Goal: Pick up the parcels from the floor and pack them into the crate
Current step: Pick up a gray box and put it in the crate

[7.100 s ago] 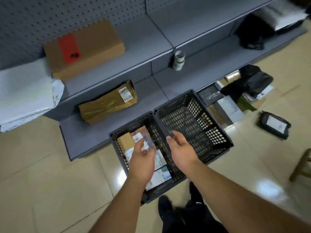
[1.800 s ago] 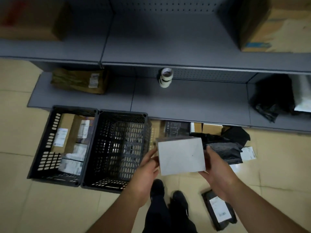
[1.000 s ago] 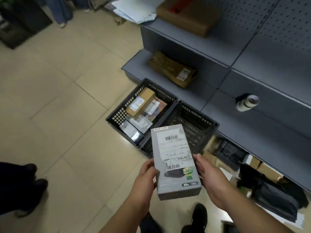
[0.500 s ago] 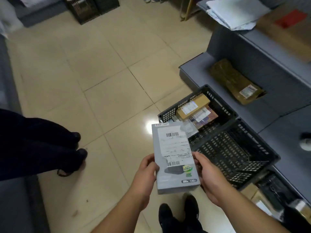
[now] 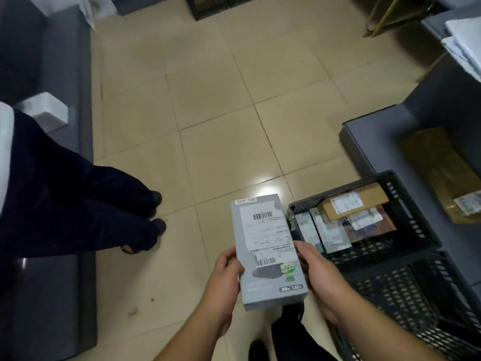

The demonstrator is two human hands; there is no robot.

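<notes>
A grey box (image 5: 268, 254) with a white shipping label is held above the tiled floor (image 5: 208, 100), the left hand (image 5: 226, 281) gripping its left edge and the right hand (image 5: 321, 278) its right edge. Just right of the box sits a black crate (image 5: 413, 225) holding several labelled parcels (image 5: 348, 217). Left of the box stands another person's dark-trousered legs (image 5: 78, 204).

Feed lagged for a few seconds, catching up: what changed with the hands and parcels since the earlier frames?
Both hands, left hand and right hand, went from empty over the crates to gripping a grey box, now turned label-up. View swung left. The filled crate keeps its parcels; the near crate remains empty.
</notes>
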